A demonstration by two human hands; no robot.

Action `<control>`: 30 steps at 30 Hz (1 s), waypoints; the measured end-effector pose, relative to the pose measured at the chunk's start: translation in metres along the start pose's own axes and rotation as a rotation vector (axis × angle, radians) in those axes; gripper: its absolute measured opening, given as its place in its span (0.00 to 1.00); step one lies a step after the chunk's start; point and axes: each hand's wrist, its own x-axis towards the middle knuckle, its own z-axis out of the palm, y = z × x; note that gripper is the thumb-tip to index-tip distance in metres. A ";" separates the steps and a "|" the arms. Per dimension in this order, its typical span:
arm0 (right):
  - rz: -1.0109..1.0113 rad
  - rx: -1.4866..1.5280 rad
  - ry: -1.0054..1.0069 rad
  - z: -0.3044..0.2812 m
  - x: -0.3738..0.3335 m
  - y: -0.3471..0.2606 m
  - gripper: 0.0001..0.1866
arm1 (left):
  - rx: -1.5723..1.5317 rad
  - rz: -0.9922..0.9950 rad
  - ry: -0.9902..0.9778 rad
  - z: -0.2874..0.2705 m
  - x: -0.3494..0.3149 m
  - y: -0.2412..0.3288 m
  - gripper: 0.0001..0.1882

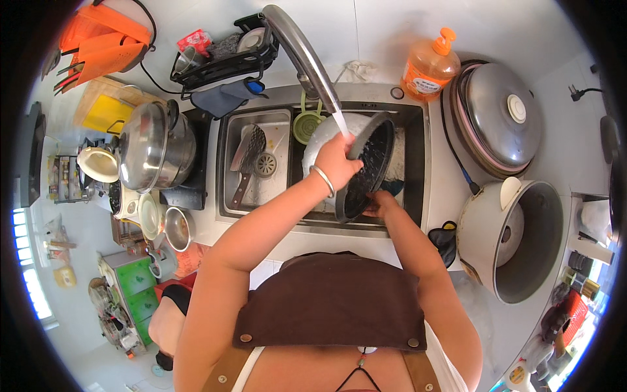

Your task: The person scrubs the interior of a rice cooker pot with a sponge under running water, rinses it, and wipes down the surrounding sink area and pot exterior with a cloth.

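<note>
The left hand [337, 159] is reaching forward over the sink [418, 196], with the forearm stretching up from the lower edge and a bangle [323, 180] sitting at the wrist. Its fingers are curling over the upper rim of a dark round pan [367, 171], pressing together against the edge and holding it tilted on its side, its inside facing the person. The pan is standing in the right basin, right under the tap [302, 55], and a stream of water [340, 122] is falling onto its rim just beside the left fingers. The right hand [381, 204] is reaching in from below at the pan's lower edge, touching it; its fingers are mostly hiding behind the pan, so I cannot tell whether they are spreading or gripping. A white bowl [326, 134] is lying behind the pan in the same basin. A spatula [247, 160] is resting in the left basin. An orange soap bottle [429, 65] is standing on the counter behind the sink, and an open rice cooker [516, 238] is sitting to the right.
</note>
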 end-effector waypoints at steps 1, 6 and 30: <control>0.058 0.026 -0.031 0.000 0.002 -0.003 0.16 | 0.043 0.086 0.024 0.001 -0.007 -0.001 0.24; 0.040 0.233 -0.060 0.004 -0.001 -0.013 0.17 | 0.171 0.269 0.048 -0.006 -0.042 -0.013 0.20; -0.759 -0.285 -0.494 0.152 -0.093 -0.229 0.27 | 0.401 0.313 0.472 -0.067 -0.082 0.002 0.11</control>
